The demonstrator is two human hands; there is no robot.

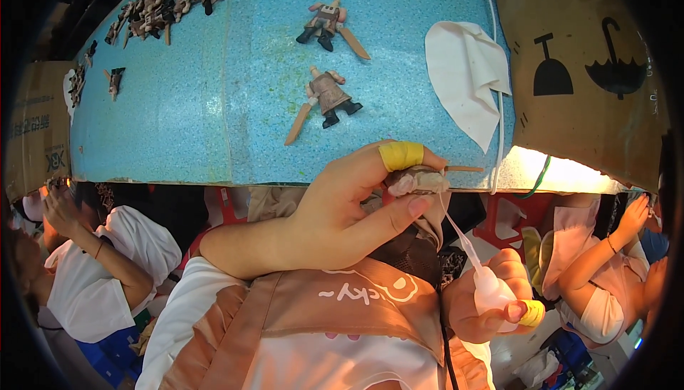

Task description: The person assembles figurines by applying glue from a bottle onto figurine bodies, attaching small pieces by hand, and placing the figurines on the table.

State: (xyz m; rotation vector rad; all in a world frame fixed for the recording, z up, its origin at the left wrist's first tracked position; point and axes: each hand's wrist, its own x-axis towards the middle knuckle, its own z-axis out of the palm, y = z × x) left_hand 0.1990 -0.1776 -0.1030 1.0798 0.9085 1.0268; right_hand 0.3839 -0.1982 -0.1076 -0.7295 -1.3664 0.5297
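My left hand (331,208) pinches a small headless-looking doll figure (420,181) at the table's near edge, thumb below and fingers above. Yellow tape wraps one of its fingers. A thin brown blade-like piece (464,169) sticks out to the right of the figure. Lower right, my right hand (463,317), with yellow tape on the thumb, is closed round a soft white squeeze bottle (491,292). The bottle's long thin nozzle (463,237) reaches up to the figure; whether its tip touches cannot be made out.
Two similar figures (328,23) with brown blades lie on the blue table mat (192,105). A heap of figures (160,2) is at the far left. A white cloth (467,80) and cable lie by a cardboard box (577,55). People sit on both sides.
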